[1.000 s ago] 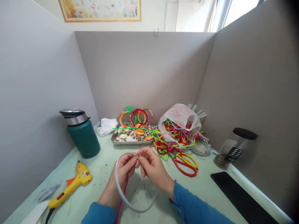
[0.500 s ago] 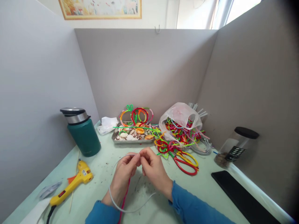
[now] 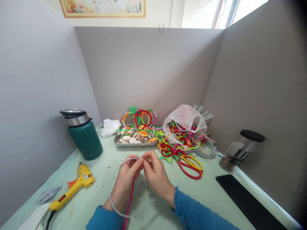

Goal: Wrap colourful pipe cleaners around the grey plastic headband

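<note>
My left hand [image 3: 128,175] is closed, thumb and forefinger pinching a thin white wire [image 3: 127,216]. That wire bends in a wide open loop around the left wrist, its free end lying toward the right forearm. A bright pink pipe cleaner [image 3: 129,201] hangs from under the left fingers toward the table's front. My right hand [image 3: 155,172] is closed too, its thumb and fingertips pressed together against the left fingertips. What the right fingertips pinch is hidden.
Behind the hands stands a metal tray [image 3: 136,145] of shells with pipe-cleaner rings. Right of it are a plastic bag [image 3: 183,111] of pipe cleaners, scissors [image 3: 192,169], a jar [image 3: 236,153] and a black slab [image 3: 247,201]. On the left are a green bottle [image 3: 85,140] and a yellow glue gun [image 3: 72,190].
The whole view has shifted slightly. Both hands keep their pinch at nearly the same place, and the wire loop's free end has swung a little to the left.
</note>
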